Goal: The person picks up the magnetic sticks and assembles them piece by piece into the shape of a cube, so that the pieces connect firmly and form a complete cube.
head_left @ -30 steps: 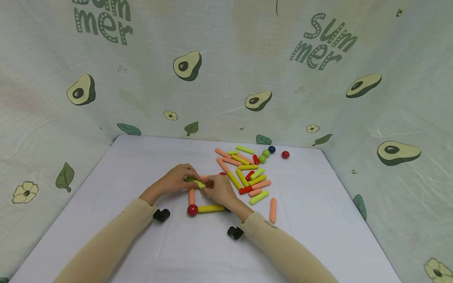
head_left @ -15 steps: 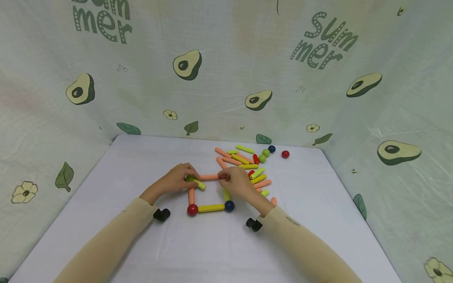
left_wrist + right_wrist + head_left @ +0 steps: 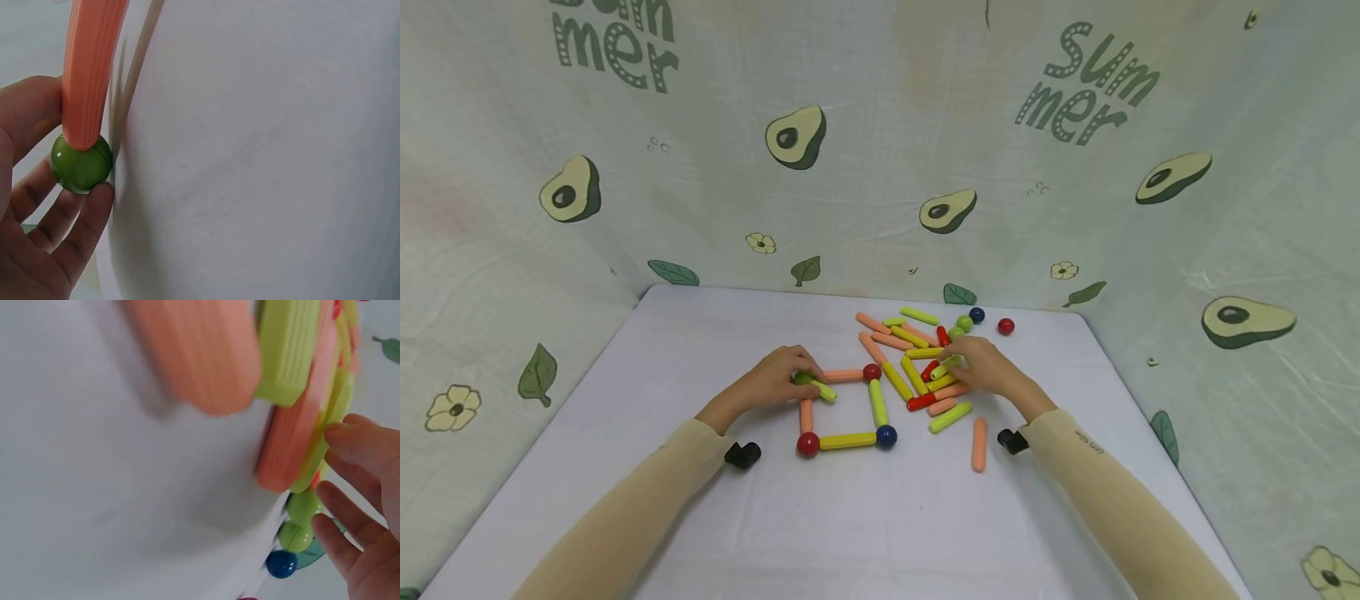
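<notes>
In the head view my left hand (image 3: 775, 380) holds a green ball (image 3: 81, 165) at the corner of a four-sided outline. A short lime stick (image 3: 824, 392) juts from under its fingers. Joined to the ball is a coral stick (image 3: 94, 75). The outline also has a red ball (image 3: 808, 445) near me, a yellow stick (image 3: 847, 442), a blue ball (image 3: 886, 437), a longer lime stick (image 3: 878, 403) and a far red ball (image 3: 872, 372). At the right, my right hand (image 3: 988, 367) reaches into loose sticks, fingertips at a lime one (image 3: 942, 372), with fingers loosely spread.
Around the right hand lie several coral, yellow, red and lime sticks. Behind them are green balls (image 3: 964, 323), another blue ball (image 3: 977, 315) and a loose red ball (image 3: 1006, 327). One coral stick (image 3: 979, 446) lies apart, nearer me. A printed cloth (image 3: 865, 200) rises behind the table.
My right hand has moved from beside the left hand, past the far red ball, rightward to the loose sticks. The left hand has stayed on the green ball.
</notes>
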### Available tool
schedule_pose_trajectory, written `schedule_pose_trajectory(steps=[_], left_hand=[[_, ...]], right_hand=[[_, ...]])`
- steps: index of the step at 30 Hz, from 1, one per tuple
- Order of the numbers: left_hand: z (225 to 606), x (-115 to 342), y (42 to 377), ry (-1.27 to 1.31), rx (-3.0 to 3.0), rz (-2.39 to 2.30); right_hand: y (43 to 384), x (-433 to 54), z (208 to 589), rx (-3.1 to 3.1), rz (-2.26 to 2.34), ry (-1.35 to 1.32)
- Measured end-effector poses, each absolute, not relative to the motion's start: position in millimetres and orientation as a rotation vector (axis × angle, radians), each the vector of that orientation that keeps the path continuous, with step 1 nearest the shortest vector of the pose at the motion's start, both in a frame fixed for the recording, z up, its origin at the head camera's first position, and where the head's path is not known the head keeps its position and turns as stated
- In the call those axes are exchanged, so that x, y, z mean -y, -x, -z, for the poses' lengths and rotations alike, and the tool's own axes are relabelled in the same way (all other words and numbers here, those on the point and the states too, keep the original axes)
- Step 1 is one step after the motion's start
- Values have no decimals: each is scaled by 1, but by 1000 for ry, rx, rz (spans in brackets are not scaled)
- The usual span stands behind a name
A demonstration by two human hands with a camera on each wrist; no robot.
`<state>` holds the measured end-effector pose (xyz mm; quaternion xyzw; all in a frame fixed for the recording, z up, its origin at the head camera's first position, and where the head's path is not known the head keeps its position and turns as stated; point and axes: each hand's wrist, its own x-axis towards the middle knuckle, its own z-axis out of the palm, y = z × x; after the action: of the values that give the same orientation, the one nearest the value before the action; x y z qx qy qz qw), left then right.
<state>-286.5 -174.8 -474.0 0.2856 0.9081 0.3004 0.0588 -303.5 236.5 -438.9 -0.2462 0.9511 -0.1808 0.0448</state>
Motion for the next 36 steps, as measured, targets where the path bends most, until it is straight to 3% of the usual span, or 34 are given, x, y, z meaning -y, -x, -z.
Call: schedule_pose_trajectory(steps=[23, 36], left_hand=[[477, 175, 289, -848, -2747, -921], [478, 177, 291, -850, -2745, -923]], right_hand=[[326, -251, 441, -2818, 341, 828], [308, -244, 423, -2879, 383, 779]])
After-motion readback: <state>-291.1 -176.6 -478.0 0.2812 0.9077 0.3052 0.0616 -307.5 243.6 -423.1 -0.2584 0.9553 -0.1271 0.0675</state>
